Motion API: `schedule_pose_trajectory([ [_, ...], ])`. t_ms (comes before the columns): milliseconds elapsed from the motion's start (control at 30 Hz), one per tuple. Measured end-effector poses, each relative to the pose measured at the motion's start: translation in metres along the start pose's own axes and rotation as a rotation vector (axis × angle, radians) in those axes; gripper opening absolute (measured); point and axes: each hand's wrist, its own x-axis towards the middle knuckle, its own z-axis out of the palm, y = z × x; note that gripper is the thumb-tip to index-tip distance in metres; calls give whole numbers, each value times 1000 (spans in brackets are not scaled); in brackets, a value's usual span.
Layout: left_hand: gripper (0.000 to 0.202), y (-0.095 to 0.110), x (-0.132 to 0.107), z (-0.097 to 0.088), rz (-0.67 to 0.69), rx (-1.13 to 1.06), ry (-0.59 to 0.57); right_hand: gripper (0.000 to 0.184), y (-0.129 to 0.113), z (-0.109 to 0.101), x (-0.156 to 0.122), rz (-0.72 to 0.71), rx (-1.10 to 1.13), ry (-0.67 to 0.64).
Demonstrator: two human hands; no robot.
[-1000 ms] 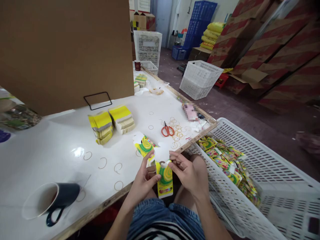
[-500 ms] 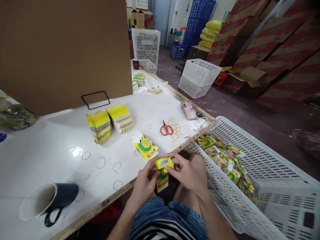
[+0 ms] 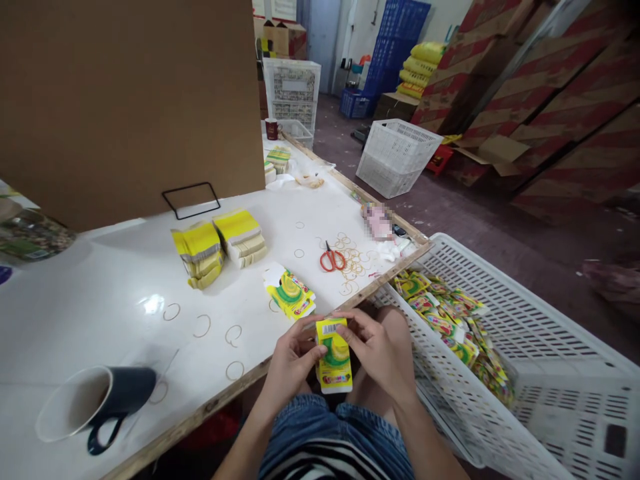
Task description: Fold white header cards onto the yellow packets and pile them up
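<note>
A small yellow-and-green printed carton with a barcode near its top is held over my lap, just off the table's front edge. My left hand grips its left side, thumb on the front. Along the top right, my right hand closes on the same carton, its thumb near the barcode. The fingers behind the carton are hidden. On the table close beyond my hands lie several flat cartons of the same print. Two stacks of yellow folded cartons stand farther back.
Orange-handled scissors lie beside scattered rubber bands. A dark blue mug stands at the table's left front. Right of my legs, a white plastic crate holds many packets. A tall brown cardboard sheet borders the table's back.
The carton in my hands has turned and opened out, so its broad printed front now faces me below the barcode. My fingers have shifted slightly along its top.
</note>
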Motion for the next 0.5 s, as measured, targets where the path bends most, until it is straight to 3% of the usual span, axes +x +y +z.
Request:
schedule_pose_trajectory([
  [67,42,-2,1,5,21,37,-3,23,1,0,-2,23,99,-15],
  [133,40,-3,2,7,86,126,19,18,-1,-7,-3,-38,69,54],
  [167,40,-3,3,5,136,200,52,16,-2,-14,-2,-102,-10,157],
  [267,42,-3,9,-8,304,466,240,17,-4,-41,4,-301,-410,625],
  [333,45,-6,13,-20,367,602,343,24,-1,-52,12,-339,-622,770],
  [400,45,-11,17,-31,373,667,367,27,7,-47,21,-319,-650,664],
  [500,44,-21,20,-37,351,690,337,21,25,-12,38,-241,-477,368],
])
